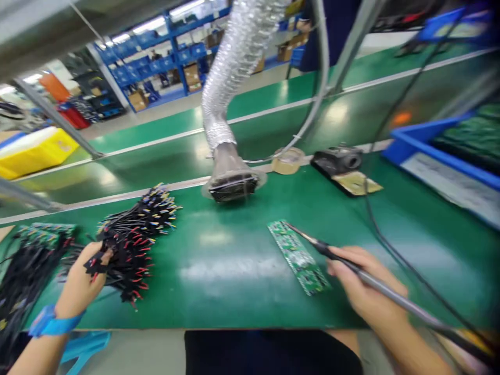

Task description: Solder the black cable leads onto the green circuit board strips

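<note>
My right hand (367, 284) is closed round the handle of a soldering iron (357, 271). The iron's tip reaches the far end of a green circuit board panel (299, 258) lying flat on the bench; whether it touches is unclear. At the left, my left hand (88, 271), with a blue wrist strap (57, 320), has its fingers closed on black cables at a heap. Red wire ends show in the near bundle (133, 260), while yellow, blue and white ends show in the far bundle (152, 211). Some fingers are blurred.
A fume extraction nozzle (234, 182) hangs over the bench. Behind lie a tape roll (288, 160) and an iron stand with a yellow sponge (357, 182). A blue bin (445, 161) stands right; boards with attached cables (35, 255) lie left. The iron's cord (406, 268) crosses the right side.
</note>
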A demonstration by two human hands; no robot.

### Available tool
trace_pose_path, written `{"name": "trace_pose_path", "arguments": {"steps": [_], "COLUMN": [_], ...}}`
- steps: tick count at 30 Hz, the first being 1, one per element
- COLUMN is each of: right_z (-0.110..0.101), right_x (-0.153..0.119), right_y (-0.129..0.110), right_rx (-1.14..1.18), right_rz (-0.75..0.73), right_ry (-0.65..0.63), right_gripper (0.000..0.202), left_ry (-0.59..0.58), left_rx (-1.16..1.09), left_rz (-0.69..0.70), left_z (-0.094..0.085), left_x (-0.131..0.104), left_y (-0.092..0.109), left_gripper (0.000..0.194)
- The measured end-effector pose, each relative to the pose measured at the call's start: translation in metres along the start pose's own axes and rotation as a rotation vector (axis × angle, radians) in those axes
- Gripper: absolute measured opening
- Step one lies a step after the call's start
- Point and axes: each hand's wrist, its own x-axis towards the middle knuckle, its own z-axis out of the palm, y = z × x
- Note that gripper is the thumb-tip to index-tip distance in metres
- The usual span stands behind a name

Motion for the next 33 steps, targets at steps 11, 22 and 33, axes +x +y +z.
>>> {"name": "trace_pose_path", "arguments": {"steps": [11,22,33], "right_z": [0.019,0.044,-0.028], "right_x": [-0.026,-0.034,-0.057], "right_y": [-0.008,-0.053,-0.06], "right_rx": [-0.244,-0.193,0.187], "right_rz": [0.025,0.052,0.009], "right_ry": [-0.274,-0.19,-0.141], "right_gripper": [0.017,0.021,0.035], "left_ry": [-0.385,-0.132,-0.088], "left_rx": [0.063,-0.291,-0.293], "left_rz": [0.594,0.588,0.55], "left_z": [0.09,0.108,0.118], "left_x": [0.026,0.012,-0.005], "left_y": [0.163,0.216,0.232], "left_gripper": [0.051,0.015,0.018]}}
